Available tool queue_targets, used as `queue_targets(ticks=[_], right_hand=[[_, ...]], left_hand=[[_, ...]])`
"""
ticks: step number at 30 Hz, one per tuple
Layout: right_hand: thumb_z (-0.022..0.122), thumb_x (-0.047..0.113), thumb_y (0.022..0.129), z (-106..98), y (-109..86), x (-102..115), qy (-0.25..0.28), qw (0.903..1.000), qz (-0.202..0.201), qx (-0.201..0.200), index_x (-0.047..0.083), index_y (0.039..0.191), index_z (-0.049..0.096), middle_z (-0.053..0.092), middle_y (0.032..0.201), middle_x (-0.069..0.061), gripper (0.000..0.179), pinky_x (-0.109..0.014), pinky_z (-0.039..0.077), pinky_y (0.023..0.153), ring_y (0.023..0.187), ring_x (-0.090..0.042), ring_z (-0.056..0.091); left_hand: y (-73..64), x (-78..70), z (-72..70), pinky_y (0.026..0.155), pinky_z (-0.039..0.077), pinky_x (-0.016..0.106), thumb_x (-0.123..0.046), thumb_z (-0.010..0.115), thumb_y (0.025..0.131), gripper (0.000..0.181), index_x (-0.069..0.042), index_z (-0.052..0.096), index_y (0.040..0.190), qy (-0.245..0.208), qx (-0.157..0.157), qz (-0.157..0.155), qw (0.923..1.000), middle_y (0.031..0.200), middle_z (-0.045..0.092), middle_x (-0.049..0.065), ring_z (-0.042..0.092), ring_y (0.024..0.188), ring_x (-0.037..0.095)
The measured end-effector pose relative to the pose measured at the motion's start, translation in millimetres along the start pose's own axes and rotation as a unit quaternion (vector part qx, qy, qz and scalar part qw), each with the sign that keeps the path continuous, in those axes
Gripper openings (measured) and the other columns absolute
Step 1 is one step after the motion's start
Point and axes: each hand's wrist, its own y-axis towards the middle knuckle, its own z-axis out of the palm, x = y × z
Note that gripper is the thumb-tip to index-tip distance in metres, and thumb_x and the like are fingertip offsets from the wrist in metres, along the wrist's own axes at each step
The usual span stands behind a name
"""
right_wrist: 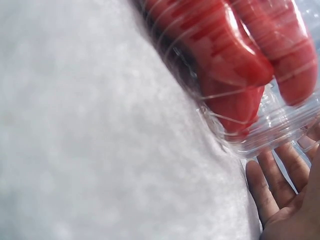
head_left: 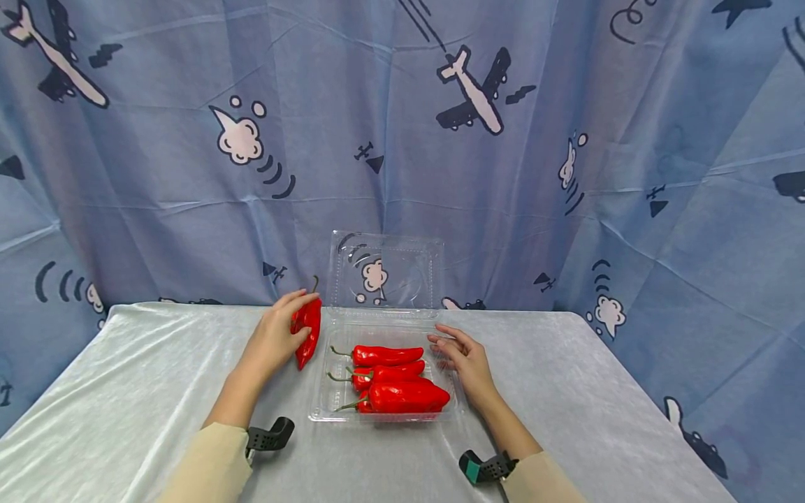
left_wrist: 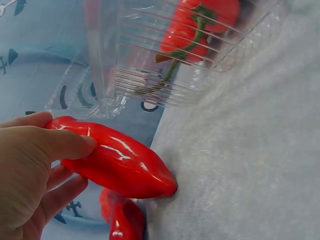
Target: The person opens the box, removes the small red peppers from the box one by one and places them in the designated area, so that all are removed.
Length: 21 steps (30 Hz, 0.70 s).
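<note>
The relation to mind is a crosswise one: the red pointed pepper (left_wrist: pixel 120 160) in the left hand (head_left: pixel 277 342) slants steeply, its green stem (head_left: pixel 316 283) up and away from the person and its tip down, whereas the peppers (head_left: pixel 405 396) in the clear plastic clamshell (head_left: pixel 377 334) lie side to side, stems left, tips right. The left hand's grip is narrow, thumb and fingers pinching that pepper near its stem end, so most of its length hangs below the fingertips; whether the tip touches the white-covered tabletop (head_left: pixel 377 468) I cannot tell. The clamshell is just to the right of this grip, its lid (head_left: pixel 409 276) raised at the far side, so nothing covers the tray from above. To line up with the others, the pepper would, I judge, need a turn that brings its tip round to the right. A second pepper (left_wrist: pixel 126 220) shows close by in the left wrist view, on the side away from the clamshell. The left hand is clearly the nearer one; the right hand (head_left: pixel 468 367) is across the tray at its right wall, fingers loosely spread and holding nothing, perhaps touching the plastic.
</note>
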Motion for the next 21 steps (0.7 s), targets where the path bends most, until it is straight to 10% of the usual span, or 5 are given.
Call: queue_targets(ticks=[21], right_hand=[[0.059,0.017,0.102,0,0.1,-1,0.000,1.0000,0.003,0.002,0.005,0.140,0.058,0.068,0.130,-0.022,0.040,-0.025,0.061,0.083,0.110,-0.020,0.073]], left_hand=[[-9.2,13.7,20.7,0.105,0.049,0.055,0.002,0.074,0.084,0.032,-0.003,0.074,0.115,0.029,0.033,0.001,0.9990,0.132,0.065,0.020,0.061,0.125,0.041]])
